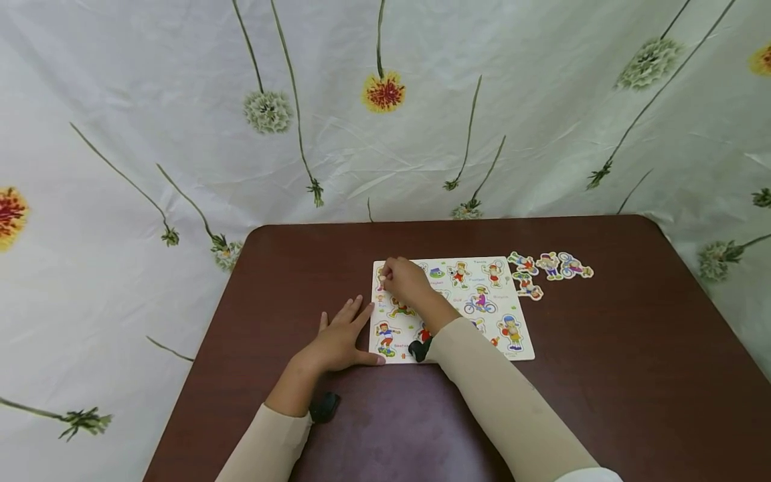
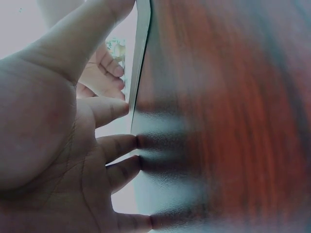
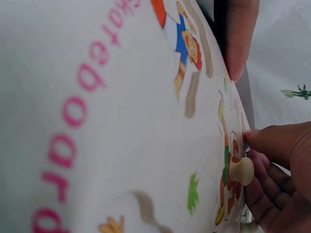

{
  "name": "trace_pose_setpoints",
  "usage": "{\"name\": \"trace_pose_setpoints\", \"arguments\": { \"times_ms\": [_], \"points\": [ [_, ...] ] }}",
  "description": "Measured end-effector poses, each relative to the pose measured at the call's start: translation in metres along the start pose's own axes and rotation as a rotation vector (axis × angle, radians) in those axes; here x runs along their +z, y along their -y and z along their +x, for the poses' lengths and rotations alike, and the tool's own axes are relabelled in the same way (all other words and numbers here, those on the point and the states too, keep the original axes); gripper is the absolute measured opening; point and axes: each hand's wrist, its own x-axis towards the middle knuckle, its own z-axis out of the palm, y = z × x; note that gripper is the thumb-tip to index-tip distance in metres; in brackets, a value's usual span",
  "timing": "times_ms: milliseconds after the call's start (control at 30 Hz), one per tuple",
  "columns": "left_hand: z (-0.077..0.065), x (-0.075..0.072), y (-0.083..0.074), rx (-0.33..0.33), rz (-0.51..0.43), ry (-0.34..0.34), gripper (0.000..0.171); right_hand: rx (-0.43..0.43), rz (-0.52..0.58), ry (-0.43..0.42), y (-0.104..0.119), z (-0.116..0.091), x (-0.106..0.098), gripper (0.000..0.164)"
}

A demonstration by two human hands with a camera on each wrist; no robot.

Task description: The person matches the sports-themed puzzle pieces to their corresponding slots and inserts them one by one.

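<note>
A white wooden puzzle board [image 1: 448, 325] printed with sports figures lies flat on the table. My left hand [image 1: 340, 341] is spread beside its left side, thumb at the near left corner and index fingertip at the edge. The left wrist view shows this hand's straight fingers [image 2: 119, 145] along the board's side. My right hand [image 1: 409, 281] reaches across the board to its far left corner. Its curled fingers and thumb pinch a small puzzle piece [image 1: 381, 280], mostly hidden by the hand. Close by sits a runner piece [image 3: 226, 170] with a round wooden knob [image 3: 242, 171].
Several loose figure pieces [image 1: 549, 265] lie on the dark brown table [image 1: 614, 321], just right of the board's far right corner. Other pieces, such as the cyclist [image 1: 480, 301], sit on the board. A flowered cloth [image 1: 337, 147] hangs behind the table.
</note>
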Motion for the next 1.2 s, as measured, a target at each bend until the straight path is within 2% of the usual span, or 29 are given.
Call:
{"name": "trace_pose_setpoints", "arguments": {
  "times_ms": [200, 367, 633, 967, 1200],
  "points": [
    [0.0, 0.001, -0.001, 0.002, 0.002, -0.015, 0.105, 0.035, 0.09, -0.023, -0.001, -0.005, -0.002, 0.02],
    [0.001, 0.001, -0.001, -0.002, -0.008, -0.015, 0.105, 0.07, 0.265, -0.046, -0.003, -0.013, -0.004, 0.026],
    [0.001, 0.002, 0.0, 0.0, 0.012, -0.008, 0.105, 0.022, 0.526, -0.115, -0.007, -0.029, -0.005, 0.029],
    [0.0, 0.002, 0.0, -0.015, 0.01, -0.001, 0.106, 0.016, 0.635, -0.226, -0.014, -0.046, -0.011, 0.031],
    [0.001, 0.003, 0.001, -0.01, -0.003, 0.0, 0.106, 0.032, 0.684, -0.306, -0.028, -0.057, -0.02, 0.032]
  ]
}}
